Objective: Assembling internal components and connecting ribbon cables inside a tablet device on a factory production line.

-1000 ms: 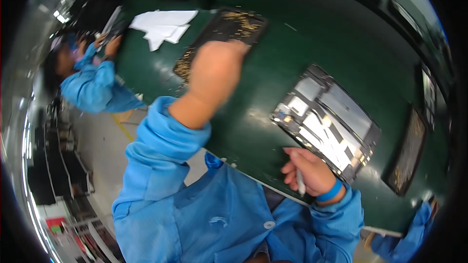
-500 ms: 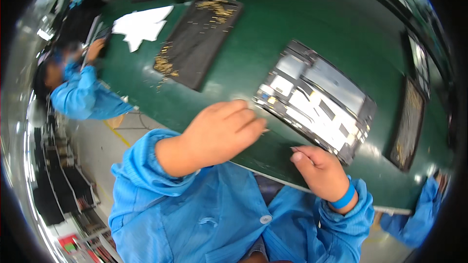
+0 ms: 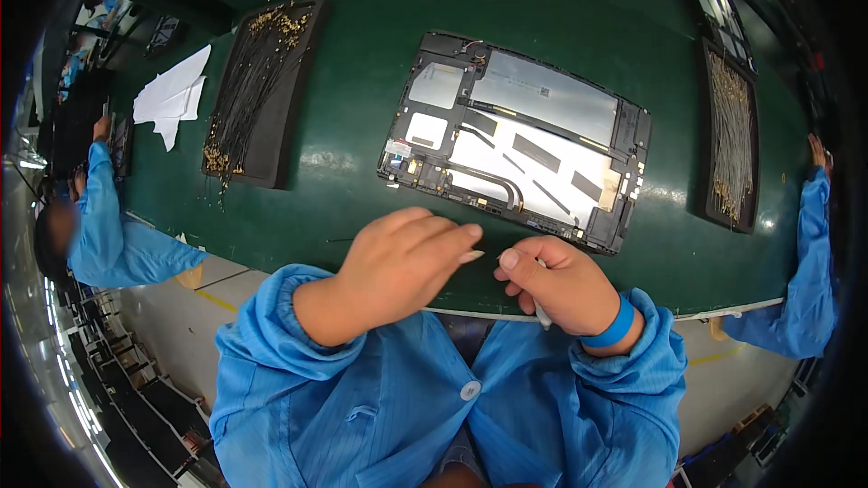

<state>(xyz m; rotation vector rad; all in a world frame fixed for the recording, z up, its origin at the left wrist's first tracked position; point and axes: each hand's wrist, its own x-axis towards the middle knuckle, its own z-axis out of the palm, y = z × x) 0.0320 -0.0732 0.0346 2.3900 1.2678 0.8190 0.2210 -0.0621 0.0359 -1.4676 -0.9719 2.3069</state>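
An opened tablet (image 3: 542, 140) lies on the bench in front of me, with a black frame, silver plates and dark strips. Just off its near edge is my left hand (image 3: 398, 262), palm down, its fingers bent and pressed together; what they hold, if anything, is hidden. The end of a thin black cable (image 3: 340, 239) shows beside that hand; whether it is gripped I cannot tell. Facing it, my right hand (image 3: 565, 285) has thumb and forefinger pinched, and a slim white stick-like tool (image 3: 542, 312) is tucked in its curled fingers. A blue band (image 3: 611, 323) circles the right wrist.
Left on the green bench (image 3: 353, 63) sits a black tray (image 3: 276, 140) of thin black cables with gold ends, beside white paper (image 3: 172, 98). Another tray (image 3: 731, 140) of grey cables stands right, near another device (image 3: 714, 0). Blue-sleeved people work at both sides.
My view has turned, so the tablet and trays sit differently. My hands have come closer together, and the white tool now shows beneath my right hand.
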